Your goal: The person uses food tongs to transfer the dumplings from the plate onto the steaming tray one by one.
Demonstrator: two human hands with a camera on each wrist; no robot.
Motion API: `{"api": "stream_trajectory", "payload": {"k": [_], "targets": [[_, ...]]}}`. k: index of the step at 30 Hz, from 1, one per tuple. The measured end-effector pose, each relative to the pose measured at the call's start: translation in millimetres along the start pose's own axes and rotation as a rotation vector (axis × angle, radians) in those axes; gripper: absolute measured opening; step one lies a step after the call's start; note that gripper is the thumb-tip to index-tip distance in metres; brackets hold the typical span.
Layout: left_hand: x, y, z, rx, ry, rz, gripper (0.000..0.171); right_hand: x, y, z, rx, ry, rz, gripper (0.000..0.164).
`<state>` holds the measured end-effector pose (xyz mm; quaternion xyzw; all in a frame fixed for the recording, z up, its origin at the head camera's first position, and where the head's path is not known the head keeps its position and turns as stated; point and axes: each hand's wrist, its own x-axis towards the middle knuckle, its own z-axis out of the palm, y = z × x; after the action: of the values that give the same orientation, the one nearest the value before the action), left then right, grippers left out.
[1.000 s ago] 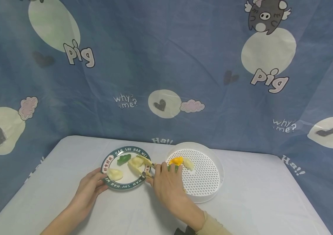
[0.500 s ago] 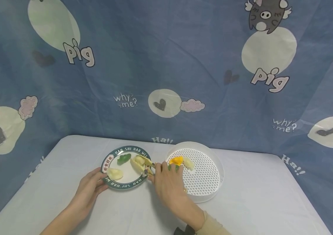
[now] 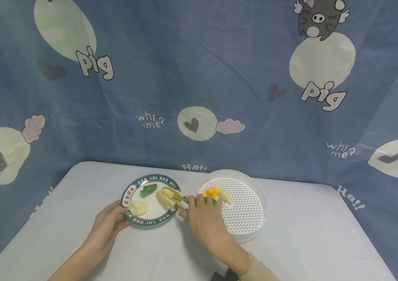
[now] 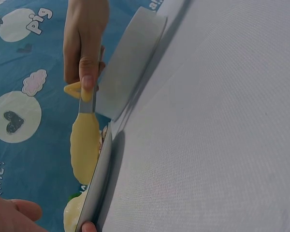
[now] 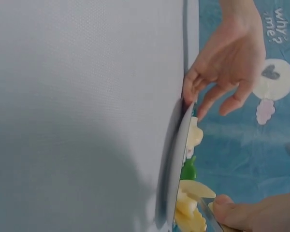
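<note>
My left hand (image 3: 109,222) grips the left rim of a round plate (image 3: 146,223) with a green lettered border, thumb above and fingertips under it. My right hand (image 3: 204,222) holds tongs with metal arms and yellow scalloped ends (image 4: 84,150). Between those ends, over the plate's right side, is a pale yellow dumpling (image 3: 167,192). In the right wrist view the dumpling (image 5: 186,205) sits low beside the plate's edge, partly covered by the tongs. A cream dumpling (image 3: 137,208) and a green dumpling (image 3: 148,190) lie on the plate.
A white round steamer tray (image 3: 263,207) with a perforated base stands right of the plate, partly behind my right hand. It holds an orange dumpling (image 3: 211,192), a pale dumpling (image 3: 225,195) and a green piece. Behind the white table (image 3: 311,234) hangs a blue printed cloth (image 3: 255,152).
The tongs' ends have drawn closer around the pale yellow dumpling, which has shifted slightly right. My right hand has moved a little right too. My left hand and the plate stay put.
</note>
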<state>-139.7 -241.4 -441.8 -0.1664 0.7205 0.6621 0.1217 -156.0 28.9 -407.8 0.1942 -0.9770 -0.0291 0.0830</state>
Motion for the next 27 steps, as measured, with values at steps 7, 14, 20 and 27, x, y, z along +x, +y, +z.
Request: {"api": "stream_trajectory", "payload": {"k": [7,14,20,27], "targets": [[-0.5,0.7,0.7,0.003,0.002,0.003,0.080,-9.1,6.9,-5.8,-0.047,0.073,-0.001,0.047],[-0.3,0.7,0.6,0.012,0.001,0.008,0.080,-16.3,17.9,-17.1,-0.033,0.091,0.030,0.049],[-0.1,0.8,0.3,0.022,0.002,0.010,0.079,-22.6,26.1,-21.2,-0.044,0.111,0.037,0.049],[0.7,-0.5,-0.4,0.009,0.001,0.004,0.080,-32.8,40.0,-25.8,-0.084,0.186,0.041,0.048]]}}
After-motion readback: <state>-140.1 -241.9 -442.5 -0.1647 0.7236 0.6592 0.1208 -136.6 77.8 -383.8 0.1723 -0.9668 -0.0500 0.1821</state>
